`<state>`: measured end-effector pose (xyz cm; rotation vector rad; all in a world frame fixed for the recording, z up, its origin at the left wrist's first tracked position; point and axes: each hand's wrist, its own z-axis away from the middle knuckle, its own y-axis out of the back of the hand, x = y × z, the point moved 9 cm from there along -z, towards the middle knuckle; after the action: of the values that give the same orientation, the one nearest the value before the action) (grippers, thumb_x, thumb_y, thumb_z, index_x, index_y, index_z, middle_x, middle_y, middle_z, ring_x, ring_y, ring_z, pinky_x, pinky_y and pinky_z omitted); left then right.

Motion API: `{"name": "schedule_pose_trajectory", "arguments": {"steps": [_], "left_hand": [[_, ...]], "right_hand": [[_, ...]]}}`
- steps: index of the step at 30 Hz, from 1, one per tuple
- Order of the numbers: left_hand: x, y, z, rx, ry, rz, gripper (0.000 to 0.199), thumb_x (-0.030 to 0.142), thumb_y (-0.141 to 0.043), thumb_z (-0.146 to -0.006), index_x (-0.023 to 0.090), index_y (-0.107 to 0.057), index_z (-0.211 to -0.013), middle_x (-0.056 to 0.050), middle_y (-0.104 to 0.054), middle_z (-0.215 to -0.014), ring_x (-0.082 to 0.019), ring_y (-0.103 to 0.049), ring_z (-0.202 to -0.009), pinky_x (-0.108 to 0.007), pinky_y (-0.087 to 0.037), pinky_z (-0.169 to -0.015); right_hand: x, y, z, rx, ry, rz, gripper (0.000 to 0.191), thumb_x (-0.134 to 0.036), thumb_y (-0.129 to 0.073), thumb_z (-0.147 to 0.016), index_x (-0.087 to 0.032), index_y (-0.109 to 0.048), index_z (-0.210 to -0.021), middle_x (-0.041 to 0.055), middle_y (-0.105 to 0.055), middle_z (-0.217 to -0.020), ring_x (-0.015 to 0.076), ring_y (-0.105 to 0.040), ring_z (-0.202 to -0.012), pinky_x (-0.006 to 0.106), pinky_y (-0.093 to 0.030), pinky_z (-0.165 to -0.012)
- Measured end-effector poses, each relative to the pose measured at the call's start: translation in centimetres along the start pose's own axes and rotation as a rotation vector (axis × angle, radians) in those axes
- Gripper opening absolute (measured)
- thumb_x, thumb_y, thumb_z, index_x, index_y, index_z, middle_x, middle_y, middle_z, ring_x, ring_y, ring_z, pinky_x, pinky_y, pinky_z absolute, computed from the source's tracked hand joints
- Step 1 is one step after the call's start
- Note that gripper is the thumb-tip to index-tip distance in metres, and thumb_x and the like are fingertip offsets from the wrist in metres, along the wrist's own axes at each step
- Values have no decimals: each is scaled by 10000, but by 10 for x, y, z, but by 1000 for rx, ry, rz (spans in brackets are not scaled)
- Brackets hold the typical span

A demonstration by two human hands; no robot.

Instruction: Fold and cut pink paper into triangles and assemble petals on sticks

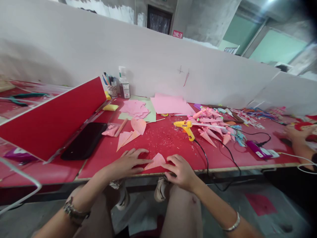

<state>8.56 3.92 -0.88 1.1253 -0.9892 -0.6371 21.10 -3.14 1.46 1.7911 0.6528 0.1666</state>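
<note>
Pink paper piece held down by two hands on a red tabletop
A pile of pink paper cones is topped by a yellow glue gun; at the front edge, the paper is touched by loosely spread fingers of the left hand and right hand.

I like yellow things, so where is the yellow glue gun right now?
In the head view, the yellow plastic glue gun lies right of centre on the red table, just left of the pile of pink paper cones.
</note>
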Motion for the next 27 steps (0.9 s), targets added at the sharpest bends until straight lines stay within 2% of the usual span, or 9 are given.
{"name": "schedule_pose_trajectory", "arguments": {"steps": [4,8,17,21,27], "left_hand": [[11,4,2,57,-74,-63,472,266,-420,-877,474,-286,-1279,-7,-333,-1331,-215,-353,-1183,-365,-336,-938],[23,-1,7,24,-146,-226,608,137,-459,-837,474,-245,-1295,4,-342,-1363,-209,-413,-1132,-369,-336,-928],[25,-13,29,21,-62,-398,731,7,-423,-749,389,-216,-1337,47,-334,-1393,-199,-429,-1131,-349,-326,-910],[26,-17,37,68,-25,-409,755,-13,-415,-721,359,-212,-1347,42,-328,-1396,-203,-416,-1164,-351,-329,-910],[30,-13,38,75,-78,-350,603,108,-444,-774,332,-310,-1317,19,-358,-1382,-190,-416,-1170,-342,-271,-964]], "right_hand": [[6,3,6,-7,-33,1,320,-275,-512,-784,-224,-588,-1091,76,-538,-1018,197,-448,-902,339,-402,-778],[5,2,5,-12,-61,-15,299,-261,-514,-773,-207,-604,-1053,73,-543,-1016,197,-448,-914,338,-396,-786],[1,3,5,-42,-55,-20,302,-199,-476,-781,-180,-589,-1061,81,-553,-1013,196,-459,-917,332,-397,-787],[-13,4,-3,-66,-30,29,245,-165,-451,-801,-147,-592,-1000,95,-576,-971,200,-477,-900,338,-390,-802],[-48,-9,-20,-125,115,2,301,-228,-467,-812,-156,-533,-1096,80,-565,-1014,201,-476,-927,318,-386,-811]]}}
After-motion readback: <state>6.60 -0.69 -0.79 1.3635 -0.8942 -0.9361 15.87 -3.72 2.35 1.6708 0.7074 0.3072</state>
